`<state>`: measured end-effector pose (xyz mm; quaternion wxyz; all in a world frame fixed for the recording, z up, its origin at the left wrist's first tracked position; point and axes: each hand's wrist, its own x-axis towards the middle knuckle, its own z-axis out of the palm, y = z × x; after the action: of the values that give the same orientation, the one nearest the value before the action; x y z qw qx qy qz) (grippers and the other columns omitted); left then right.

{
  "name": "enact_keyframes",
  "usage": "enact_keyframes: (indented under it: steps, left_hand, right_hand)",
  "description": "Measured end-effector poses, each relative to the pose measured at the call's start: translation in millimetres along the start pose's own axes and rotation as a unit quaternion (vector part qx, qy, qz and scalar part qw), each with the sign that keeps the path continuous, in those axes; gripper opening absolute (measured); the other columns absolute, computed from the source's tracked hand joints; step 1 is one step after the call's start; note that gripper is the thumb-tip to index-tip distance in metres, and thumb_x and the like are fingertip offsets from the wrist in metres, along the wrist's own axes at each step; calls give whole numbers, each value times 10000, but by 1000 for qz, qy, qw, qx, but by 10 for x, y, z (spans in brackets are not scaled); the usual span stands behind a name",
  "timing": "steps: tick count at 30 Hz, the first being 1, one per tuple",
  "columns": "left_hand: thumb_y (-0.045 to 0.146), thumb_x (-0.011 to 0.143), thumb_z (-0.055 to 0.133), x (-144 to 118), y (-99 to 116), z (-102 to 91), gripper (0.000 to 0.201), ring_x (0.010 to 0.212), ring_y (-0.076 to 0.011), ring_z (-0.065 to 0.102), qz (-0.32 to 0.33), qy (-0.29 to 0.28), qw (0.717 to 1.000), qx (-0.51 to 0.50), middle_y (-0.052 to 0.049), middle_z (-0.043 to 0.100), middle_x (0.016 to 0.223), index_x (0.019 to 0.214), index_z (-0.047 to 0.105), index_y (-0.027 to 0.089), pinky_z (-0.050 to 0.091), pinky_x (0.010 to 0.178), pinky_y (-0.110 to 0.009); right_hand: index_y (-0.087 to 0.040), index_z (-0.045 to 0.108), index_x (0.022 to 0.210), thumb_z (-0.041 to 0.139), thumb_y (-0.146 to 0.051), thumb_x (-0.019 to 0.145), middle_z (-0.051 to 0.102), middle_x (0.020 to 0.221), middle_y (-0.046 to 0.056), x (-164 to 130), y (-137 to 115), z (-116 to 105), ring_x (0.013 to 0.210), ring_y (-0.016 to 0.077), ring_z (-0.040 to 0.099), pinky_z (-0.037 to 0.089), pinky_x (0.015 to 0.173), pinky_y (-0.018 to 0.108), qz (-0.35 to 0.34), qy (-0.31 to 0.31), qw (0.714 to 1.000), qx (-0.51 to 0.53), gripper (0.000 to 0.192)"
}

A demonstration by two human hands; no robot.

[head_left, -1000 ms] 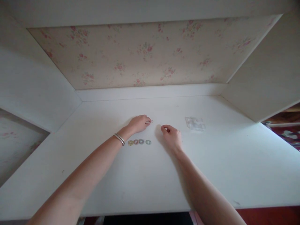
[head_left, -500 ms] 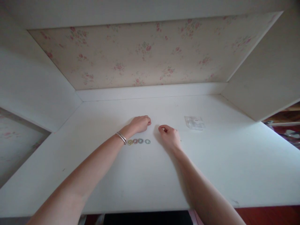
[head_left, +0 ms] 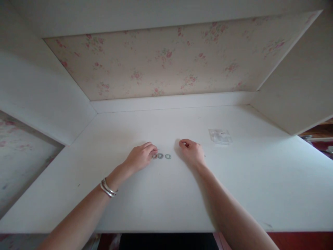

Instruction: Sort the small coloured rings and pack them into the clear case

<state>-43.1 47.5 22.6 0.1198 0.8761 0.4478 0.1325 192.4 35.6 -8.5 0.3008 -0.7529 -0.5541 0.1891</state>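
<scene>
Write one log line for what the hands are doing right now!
left hand: fingertips at row of small rings | right hand: curled, resting on white table | clear packet: apart, right

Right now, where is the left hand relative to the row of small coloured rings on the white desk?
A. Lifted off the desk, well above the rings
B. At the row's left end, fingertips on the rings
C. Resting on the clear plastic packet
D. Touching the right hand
B: the left hand lies on the white desk with its fingertips at the left end of the small coloured rings, covering part of the row.
</scene>
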Motion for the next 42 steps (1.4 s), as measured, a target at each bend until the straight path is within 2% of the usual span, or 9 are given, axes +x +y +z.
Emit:
enact_keyframes:
  steps: [7, 20, 25, 28, 31, 34, 36, 39, 42]
  left_hand:
    - [309, 932, 401, -242, -16, 50, 241, 825, -133, 613, -9, 22, 1000, -3, -19, 654, 936, 945, 629, 231, 455, 752, -236]
    - [310, 942, 373, -241, -24, 131, 281, 829, -148, 626, 7, 5, 998, 55, -29, 660, 948, 980, 641, 235, 464, 681, -238]
    - [327, 929, 406, -242, -17, 110, 260, 848, -143, 618, 1, 24, 1000, -5, -13, 667, 943, 973, 650, 248, 452, 740, -241]
    - [375, 898, 454, -253, -48, 61, 253, 754, -124, 598, -50, 55, 993, -96, -7, 660, 850, 902, 653, 219, 440, 693, -223]
    - [445, 848, 505, -260, -117, 17, 294, 572, -103, 518, -154, 93, 964, -195, 15, 591, 656, 901, 639, 190, 394, 547, -209]
    - [473, 802, 553, -253, -181, 9, 325, 478, -79, 409, -232, 133, 918, -292, 47, 476, 554, 900, 629, 173, 303, 450, -196]
    - [472, 784, 578, -245, -207, 18, 325, 430, -61, 322, -255, 135, 883, -370, 67, 390, 510, 878, 616, 163, 232, 407, -191]
    - [461, 773, 601, -246, -239, 26, 307, 387, -45, 195, -259, 102, 830, -483, 97, 247, 465, 842, 582, 163, 137, 377, -191]
    - [432, 758, 633, -260, -288, 23, 283, 379, -37, 158, -258, 86, 791, -548, 108, 209, 461, 831, 561, 168, 105, 373, -186]
  right_hand:
    - [-312, 715, 903, 472, -421, 812, 688, 750, -5, -14, 16, 9, 672, 150, 593, 351, 566, 238, -14, -6, 1000, -8, 282]
    - [-318, 717, 882, 480, -414, 809, 689, 744, -10, -33, 8, 0, 673, 150, 587, 345, 572, 238, -18, -7, 1000, -3, 266]
    - [-319, 714, 881, 475, -425, 806, 683, 740, -14, -30, 13, -4, 672, 148, 585, 334, 569, 240, -16, -13, 1000, -2, 273]
    - [-314, 714, 886, 474, -423, 806, 683, 736, -13, -29, 21, -3, 674, 144, 584, 337, 575, 239, -17, -12, 1000, -1, 276]
    - [-308, 713, 885, 473, -420, 808, 683, 735, -11, -28, 30, 3, 669, 142, 583, 341, 578, 238, -24, -10, 1000, 1, 276]
    - [-301, 716, 880, 476, -416, 806, 682, 736, -10, -26, 36, 12, 669, 140, 587, 344, 573, 237, -29, -5, 1000, 0, 276]
    - [-297, 717, 877, 478, -411, 804, 679, 721, -10, -24, 40, 18, 653, 139, 586, 343, 561, 238, -27, -3, 1000, -5, 275]
    - [-304, 716, 878, 479, -409, 803, 673, 699, -12, -18, 48, 27, 638, 145, 583, 345, 556, 241, -31, 0, 999, -12, 270]
    - [-305, 717, 875, 485, -423, 800, 673, 695, -8, -15, 62, 36, 628, 152, 583, 348, 552, 245, -34, 3, 999, -11, 271]
